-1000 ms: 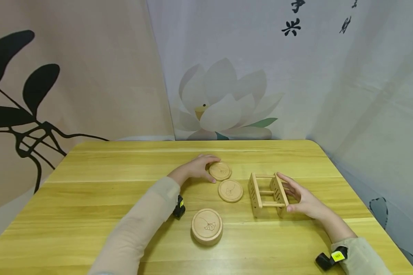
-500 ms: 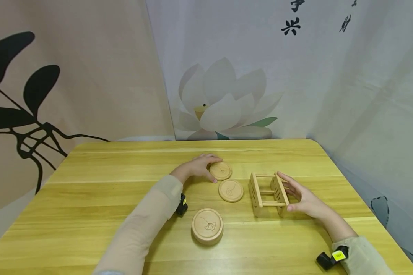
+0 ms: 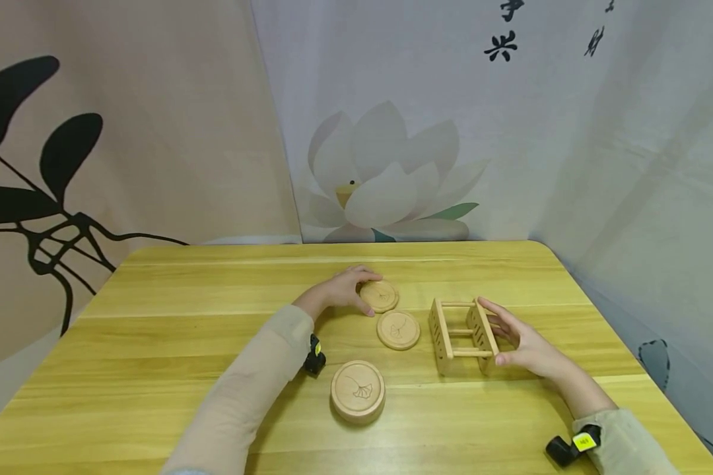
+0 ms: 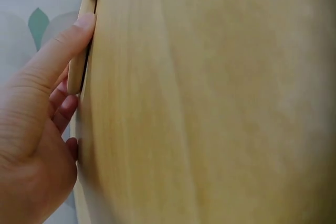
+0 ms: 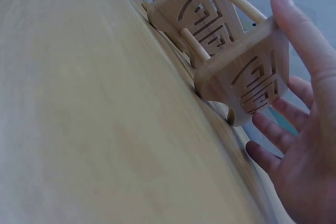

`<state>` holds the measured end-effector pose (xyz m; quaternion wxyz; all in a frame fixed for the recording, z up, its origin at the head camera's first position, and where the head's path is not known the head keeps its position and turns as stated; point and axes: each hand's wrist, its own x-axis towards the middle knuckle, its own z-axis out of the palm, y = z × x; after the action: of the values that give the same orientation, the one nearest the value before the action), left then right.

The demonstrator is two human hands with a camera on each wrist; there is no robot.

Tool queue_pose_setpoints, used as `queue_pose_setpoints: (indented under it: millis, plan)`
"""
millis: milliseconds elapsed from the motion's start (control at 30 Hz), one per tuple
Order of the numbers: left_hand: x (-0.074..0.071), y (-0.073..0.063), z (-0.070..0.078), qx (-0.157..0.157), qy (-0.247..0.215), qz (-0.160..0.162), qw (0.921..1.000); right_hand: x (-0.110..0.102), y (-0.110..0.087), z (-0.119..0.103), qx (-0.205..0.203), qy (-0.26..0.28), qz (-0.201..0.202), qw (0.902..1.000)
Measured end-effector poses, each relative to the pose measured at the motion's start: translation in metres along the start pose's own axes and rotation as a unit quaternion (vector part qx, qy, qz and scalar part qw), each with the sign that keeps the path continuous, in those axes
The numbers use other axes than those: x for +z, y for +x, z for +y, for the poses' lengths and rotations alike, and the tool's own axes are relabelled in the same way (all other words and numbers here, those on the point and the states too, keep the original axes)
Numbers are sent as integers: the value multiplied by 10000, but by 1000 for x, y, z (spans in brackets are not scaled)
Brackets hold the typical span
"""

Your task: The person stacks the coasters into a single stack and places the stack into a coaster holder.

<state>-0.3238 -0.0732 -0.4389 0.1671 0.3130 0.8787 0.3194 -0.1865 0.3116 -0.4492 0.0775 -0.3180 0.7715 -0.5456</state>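
Observation:
Thumb and fingers of my left hand (image 3: pixel 340 290) grip the edge of a round wooden coaster (image 3: pixel 381 296), the farther of two lying on the table. In the left wrist view the thumb lies along the edge of this coaster (image 4: pixel 76 73). The nearer coaster (image 3: pixel 398 330), engraved with a ginkgo leaf, lies just in front of it. To the right stands a wooden coaster rack (image 3: pixel 465 352) with slotted side panels joined by dowels. My right hand (image 3: pixel 525 346) holds its right panel, thumb at the near corner and index finger at the far corner.
A stack of round coasters (image 3: pixel 358 392), its top one engraved with a leaf, stands nearer the front. The wooden table (image 3: pixel 154 369) reaches to a printed curtain (image 3: pixel 386 79) behind. Each wrist wears a black camera.
My left forearm has shifted slightly to the right. Both hands keep their places on the coaster and the rack.

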Motion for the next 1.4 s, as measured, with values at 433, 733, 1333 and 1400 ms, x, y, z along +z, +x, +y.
queue_pose_setpoints:
  millis: [433, 733, 1333, 1400]
  plan:
    - [-2, -9, -1, 30, -424, 138, 9990, -1, 0, 1, -93, -11, -29, 10000]
    - [-2, -11, -7, -12, -616, 253, 9978, -1, 1, -1, -35, 20, -36, 10000]
    - [4, -37, -11, 300, -930, 694, 9928, 0, 0, -2, 116, -1, 33, 9999]
    - [5, -41, -11, 359, -983, 779, 9915, -1, 0, -1, 93, 9, 20, 10000]
